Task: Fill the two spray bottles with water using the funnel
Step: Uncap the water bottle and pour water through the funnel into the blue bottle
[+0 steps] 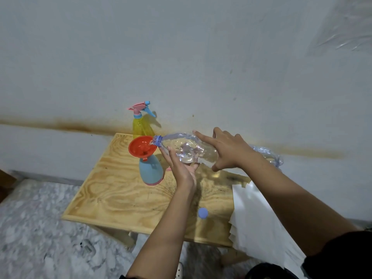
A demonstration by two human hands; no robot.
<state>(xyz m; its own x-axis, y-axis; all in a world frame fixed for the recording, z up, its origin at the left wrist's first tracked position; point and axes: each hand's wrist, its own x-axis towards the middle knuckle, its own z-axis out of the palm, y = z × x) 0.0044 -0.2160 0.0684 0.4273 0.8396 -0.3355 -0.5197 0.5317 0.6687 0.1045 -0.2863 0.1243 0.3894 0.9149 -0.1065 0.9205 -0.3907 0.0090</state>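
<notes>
Nearest, on the pale plywood desk: one small round blue bottle cap, lying loose, beside a stack of white paper sheets at the right edge. Further in, both hands on one large clear plastic water bottle, tipped almost level. Left hand cupped under the shoulder, grip wrapped loosely from below; right hand laid over the body, fingers spread and pressing down rather than pinched. Bottle mouth resting over the rim of one red plastic funnel, seated in the neck of a light-blue spray bottle with a pink base, sprayer head off; possibly that head just behind, too hidden to say. Farthest, against the wall, one yellow translucent spray bottle with pink-and-blue trigger head, upright, closed. Spray bottles: two. Funnel: one.

Thin-walled and likely to buckle, slosh and shift weight; best held at shoulder and mid-body. Light spray bottle, easily tipped by a nudge on the funnel.
</notes>
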